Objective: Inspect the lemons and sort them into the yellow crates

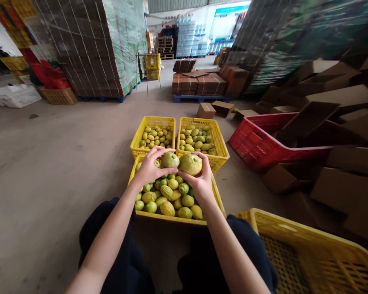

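Observation:
My left hand (150,166) is closed around a small greenish lemon (169,159). In my right hand (203,179) is a larger yellow-green lemon (190,164), gripped between thumb and fingers. Both fruits are held side by side, close together, above the near yellow crate (171,219). Many green and yellow lemons (167,208) lie in that crate, partly covered by my hands. Just beyond stand two more yellow crates with lemons, a left one (136,141) and a right one (221,141). The fruit in the left one looks smaller.
A yellow crate (294,228) stands by my right knee. Farther right, a red crate (251,143) sits among piled cardboard boxes (340,179). Flattened cartons (199,83) on a blue pallet and tall wrapped stacks (82,45) stand ahead.

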Demonstrator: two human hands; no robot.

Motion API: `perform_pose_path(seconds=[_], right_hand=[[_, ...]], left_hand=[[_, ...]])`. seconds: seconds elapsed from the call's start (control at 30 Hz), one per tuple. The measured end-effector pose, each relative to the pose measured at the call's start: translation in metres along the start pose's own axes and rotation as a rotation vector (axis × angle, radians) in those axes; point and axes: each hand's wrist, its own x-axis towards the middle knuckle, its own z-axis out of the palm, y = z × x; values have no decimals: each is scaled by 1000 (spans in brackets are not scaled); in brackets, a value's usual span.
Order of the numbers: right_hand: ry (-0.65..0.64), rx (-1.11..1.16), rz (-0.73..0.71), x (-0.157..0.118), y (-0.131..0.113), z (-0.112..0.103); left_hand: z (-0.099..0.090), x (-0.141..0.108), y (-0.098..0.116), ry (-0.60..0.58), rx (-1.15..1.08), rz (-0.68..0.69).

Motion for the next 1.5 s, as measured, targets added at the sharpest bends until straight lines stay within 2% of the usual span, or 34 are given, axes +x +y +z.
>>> perform_pose_path(seconds=[0.1,0.2,0.27,0.37,0.5,0.57,0.67,0.73,0.8,0.97,1.1,1.23,1.4,1.5], right_hand=[[-4,183,147,1,5,-2],[-1,235,130,1,6,-2],[5,168,68,2,4,-2],[17,72,20,1,0,-1],[-57,83,84,-2,-2,2],[-35,184,168,-3,-1,5],[95,445,304,-1,-2,9],[160,585,361,2,-4,9],[171,671,388,5,-7,7],[144,763,471,9,-11,4],[65,778,539,8,-11,4],[35,732,521,7,-9,5],[-37,623,511,5,-5,7],[-40,614,417,2,-6,11]], left_hand=[[0,2,-3,50,-321,-218],[5,1,-4,121,-588,-399],[11,0,-4,137,-651,-493],[23,0,-2,226,-714,-657],[31,4,1,310,-921,-910],[30,6,2,314,-1014,-964],[24,7,1,267,-1082,-1050],[20,7,1,237,-1120,-1108],[18,7,2,248,-1171,-1143],[16,7,4,301,-1246,-1112],[15,8,5,330,-1250,-1043],[14,7,7,285,-1209,-927],[17,3,8,126,-1013,-698],[21,-2,12,189,-910,-490]])
